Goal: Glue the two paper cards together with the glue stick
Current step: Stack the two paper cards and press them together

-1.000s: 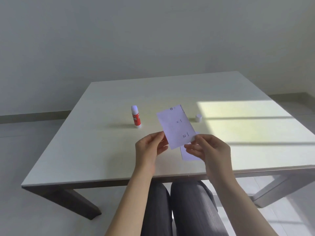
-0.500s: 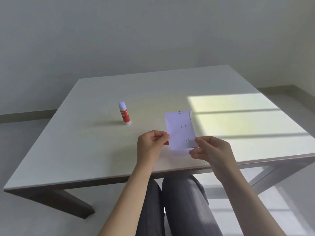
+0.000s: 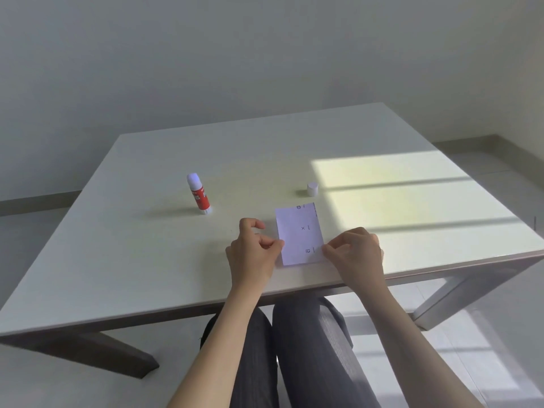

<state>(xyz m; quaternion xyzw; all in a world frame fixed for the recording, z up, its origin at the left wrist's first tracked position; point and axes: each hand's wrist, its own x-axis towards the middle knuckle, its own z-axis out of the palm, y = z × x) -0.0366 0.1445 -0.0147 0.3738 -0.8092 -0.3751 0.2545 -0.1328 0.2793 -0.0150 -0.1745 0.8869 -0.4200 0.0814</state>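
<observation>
A white paper card (image 3: 297,231) with small printed marks lies flat on the table (image 3: 147,260) near its front edge. It covers the second card, of which I can tell almost nothing. My left hand (image 3: 253,254) pinches the top card's left edge with thumb and fingers, the index finger raised. My right hand (image 3: 356,254) holds its lower right edge with the fingertips. The red glue stick (image 3: 199,194) stands upright with no cap, to the left and further back, apart from both hands.
The glue stick's white cap (image 3: 312,189) stands behind the cards, at the edge of a bright patch of sunlight (image 3: 412,207) on the right half of the table. My knees show below the front edge.
Both hands have brought the top card down from a tilted hold in the air and squared it flat onto the card on the table. The glue stick and cap stayed put.
</observation>
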